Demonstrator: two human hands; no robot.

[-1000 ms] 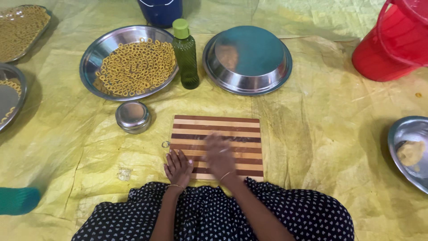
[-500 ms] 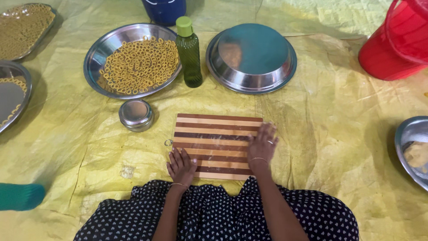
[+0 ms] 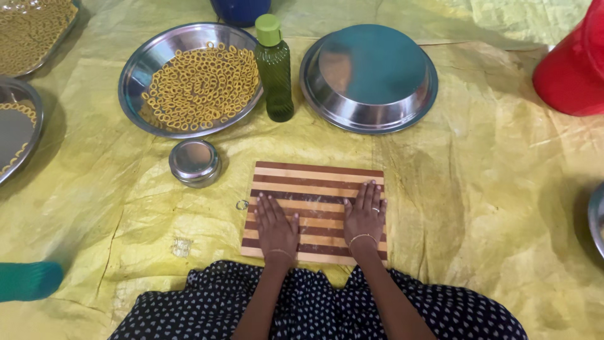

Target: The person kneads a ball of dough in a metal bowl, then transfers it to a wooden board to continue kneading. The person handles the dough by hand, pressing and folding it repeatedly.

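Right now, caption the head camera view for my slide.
Both hands, left and right, flat on a striped wooden board beside a steel plate of yellow rings.

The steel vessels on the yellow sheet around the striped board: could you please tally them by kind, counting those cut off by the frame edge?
Wide plates or pans holding ring-shaped snacks: 3
Upturned bowl: 1
Small lidded tin: 1
Vessel cut off at right edge, contents unclear: 1
Total: 6

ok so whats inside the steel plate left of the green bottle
The steel plate holds a heap of small yellow dough rings. They cover most of its bottom, so anything beneath them stays hidden.
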